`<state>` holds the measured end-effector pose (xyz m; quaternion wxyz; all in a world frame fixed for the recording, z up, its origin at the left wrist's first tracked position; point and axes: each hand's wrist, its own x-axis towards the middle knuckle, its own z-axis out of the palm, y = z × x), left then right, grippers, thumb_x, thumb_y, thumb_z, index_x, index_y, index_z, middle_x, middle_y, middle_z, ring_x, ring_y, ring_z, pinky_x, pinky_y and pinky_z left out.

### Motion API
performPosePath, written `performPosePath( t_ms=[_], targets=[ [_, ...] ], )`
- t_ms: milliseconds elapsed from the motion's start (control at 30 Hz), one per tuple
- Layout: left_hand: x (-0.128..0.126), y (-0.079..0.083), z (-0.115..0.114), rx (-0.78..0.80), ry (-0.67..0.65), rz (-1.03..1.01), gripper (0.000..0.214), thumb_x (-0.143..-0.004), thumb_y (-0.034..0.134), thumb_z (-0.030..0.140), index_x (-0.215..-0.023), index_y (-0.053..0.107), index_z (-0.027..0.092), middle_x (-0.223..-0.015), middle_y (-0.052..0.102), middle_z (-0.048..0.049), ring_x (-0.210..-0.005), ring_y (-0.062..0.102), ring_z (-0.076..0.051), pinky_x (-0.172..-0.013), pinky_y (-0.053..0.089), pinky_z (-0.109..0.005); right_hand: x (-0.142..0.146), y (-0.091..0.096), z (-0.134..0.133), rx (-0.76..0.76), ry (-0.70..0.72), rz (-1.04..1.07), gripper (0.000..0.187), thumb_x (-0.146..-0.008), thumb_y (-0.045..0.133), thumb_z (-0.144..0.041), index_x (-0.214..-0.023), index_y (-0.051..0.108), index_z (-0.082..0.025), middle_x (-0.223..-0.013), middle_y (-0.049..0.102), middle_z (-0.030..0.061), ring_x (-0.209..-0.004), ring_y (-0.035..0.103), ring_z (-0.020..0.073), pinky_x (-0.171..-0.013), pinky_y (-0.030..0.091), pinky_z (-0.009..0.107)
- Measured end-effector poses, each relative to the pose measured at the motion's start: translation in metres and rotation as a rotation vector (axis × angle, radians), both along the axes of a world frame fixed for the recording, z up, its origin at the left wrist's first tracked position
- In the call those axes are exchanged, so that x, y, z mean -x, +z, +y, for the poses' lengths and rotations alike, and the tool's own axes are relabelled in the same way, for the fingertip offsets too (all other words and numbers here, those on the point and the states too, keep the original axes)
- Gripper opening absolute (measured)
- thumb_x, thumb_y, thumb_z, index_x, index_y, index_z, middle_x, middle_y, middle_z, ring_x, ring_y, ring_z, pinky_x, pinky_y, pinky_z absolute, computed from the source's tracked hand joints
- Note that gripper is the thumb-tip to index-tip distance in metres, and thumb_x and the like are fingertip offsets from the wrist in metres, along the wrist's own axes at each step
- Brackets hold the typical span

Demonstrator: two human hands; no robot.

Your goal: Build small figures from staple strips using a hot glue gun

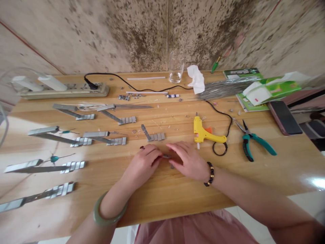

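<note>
My left hand (143,162) and my right hand (186,159) meet at the middle of the wooden table (162,193). Both sets of fingers are closed together on a small grey metal piece (167,156) lying on the wood between them. A folded strip of joined grey metal segments (153,135) lies just beyond my fingers. The left wrist wears a green bangle, the right a dark bead bracelet.
Several folded metal strips (73,140) lie on the left half. A yellow glue gun (204,134) with black cord and teal pliers (251,142) lie right of my hands. At the back: power strip (66,89), glass (175,69), crumpled tissue (196,79), wire bundle (223,88), green tissue box (273,88), phone (284,117).
</note>
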<state>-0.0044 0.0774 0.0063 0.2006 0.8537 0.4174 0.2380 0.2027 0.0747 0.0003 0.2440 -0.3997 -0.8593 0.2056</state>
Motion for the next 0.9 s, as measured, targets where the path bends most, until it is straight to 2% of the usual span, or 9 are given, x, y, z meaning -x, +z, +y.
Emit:
performPosePath(
  t_ms=[900],
  targets=[
    [-0.0015,0.0007,-0.0001,-0.048,0.003,0.004,0.014,-0.088,0.051,0.013,-0.077,0.060,0.017,-0.080,0.061,-0.0044,-0.078,0.056,-0.017,-0.071,0.046,-0.030,-0.0004,-0.0003,0.0004,0.032,0.016,0.000,0.048,-0.085,0.058,-0.021,-0.130,0.042,-0.019,-0.111,0.060,0.0090,-0.104,0.053,0.0239,-0.090,0.044,0.043]
  ],
)
